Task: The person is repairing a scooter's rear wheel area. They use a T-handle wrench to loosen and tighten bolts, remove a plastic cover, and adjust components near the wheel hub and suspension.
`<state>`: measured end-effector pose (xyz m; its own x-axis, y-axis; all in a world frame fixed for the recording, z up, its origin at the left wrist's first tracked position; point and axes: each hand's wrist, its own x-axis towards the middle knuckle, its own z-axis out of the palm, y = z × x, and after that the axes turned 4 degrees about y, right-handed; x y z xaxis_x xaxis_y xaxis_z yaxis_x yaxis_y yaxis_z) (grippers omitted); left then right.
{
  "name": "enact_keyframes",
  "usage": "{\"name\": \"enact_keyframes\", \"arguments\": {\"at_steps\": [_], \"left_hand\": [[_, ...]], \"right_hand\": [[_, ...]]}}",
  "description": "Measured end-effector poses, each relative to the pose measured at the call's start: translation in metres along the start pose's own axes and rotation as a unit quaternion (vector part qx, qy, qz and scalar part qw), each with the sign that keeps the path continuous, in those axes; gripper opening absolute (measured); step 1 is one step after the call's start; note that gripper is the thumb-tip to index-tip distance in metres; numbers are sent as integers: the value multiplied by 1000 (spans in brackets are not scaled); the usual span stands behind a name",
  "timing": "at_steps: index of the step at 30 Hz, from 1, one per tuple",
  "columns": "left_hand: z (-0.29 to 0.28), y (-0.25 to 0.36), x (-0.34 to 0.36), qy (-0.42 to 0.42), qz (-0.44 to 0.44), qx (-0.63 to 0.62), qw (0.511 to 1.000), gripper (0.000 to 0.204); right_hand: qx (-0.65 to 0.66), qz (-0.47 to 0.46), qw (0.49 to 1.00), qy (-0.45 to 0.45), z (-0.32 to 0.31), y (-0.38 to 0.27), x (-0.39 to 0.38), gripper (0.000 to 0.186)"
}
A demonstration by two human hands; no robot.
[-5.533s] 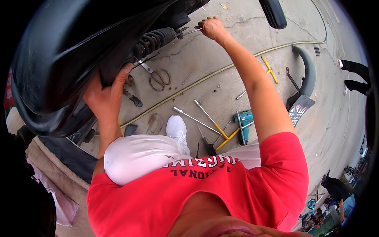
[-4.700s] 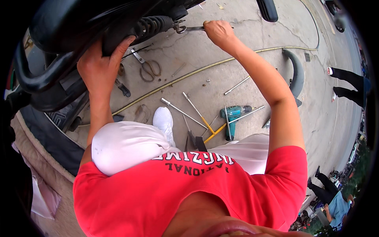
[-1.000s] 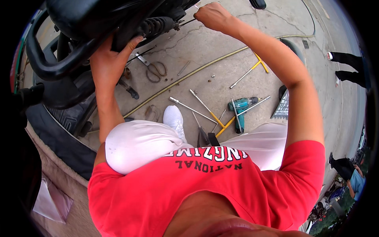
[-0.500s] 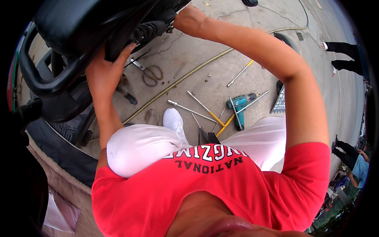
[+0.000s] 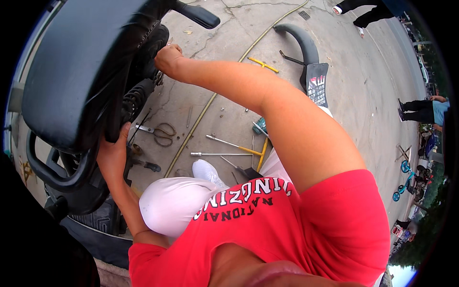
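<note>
A black two-wheeled scooter (image 5: 71, 81) with a padded seat stands on my left. My left hand (image 5: 113, 160) grips the bodywork below the seat, thumb up along its edge; the fingers pass out of sight behind it. Reaching across, my right hand (image 5: 168, 58) is closed in a fist at the dark wheel (image 5: 157, 45), just above the coil spring of the shock absorber (image 5: 136, 98). Whatever that fist holds, if anything, is hidden. A curved grab rail (image 5: 36, 158) runs under the seat's near end.
On the concrete lie scissors (image 5: 165, 135), T-handle wrenches (image 5: 229, 142), a teal drill (image 5: 259, 125) partly behind my arm, and small loose parts. A yellowish hose (image 5: 203, 110) crosses the ground. Farther right rests a black mudguard (image 5: 306, 40) with a plate (image 5: 317, 85). People stand beyond.
My view has shifted, so more of the seat and the whole mudguard show. Both hands stay at about the same places on the scooter.
</note>
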<state>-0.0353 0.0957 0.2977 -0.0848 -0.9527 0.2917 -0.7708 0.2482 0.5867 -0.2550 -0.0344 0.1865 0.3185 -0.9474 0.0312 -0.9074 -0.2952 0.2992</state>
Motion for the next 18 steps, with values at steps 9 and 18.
{"name": "enact_keyframes", "arguments": {"at_steps": [9,18], "left_hand": [[-5,9,-5,-22,-126,25,991,46],[-4,19,-3,-31,-96,20,995,53]], "right_hand": [[46,5,998,43,15,1,5,12],[137,33,989,48,51,48,14,14]]}}
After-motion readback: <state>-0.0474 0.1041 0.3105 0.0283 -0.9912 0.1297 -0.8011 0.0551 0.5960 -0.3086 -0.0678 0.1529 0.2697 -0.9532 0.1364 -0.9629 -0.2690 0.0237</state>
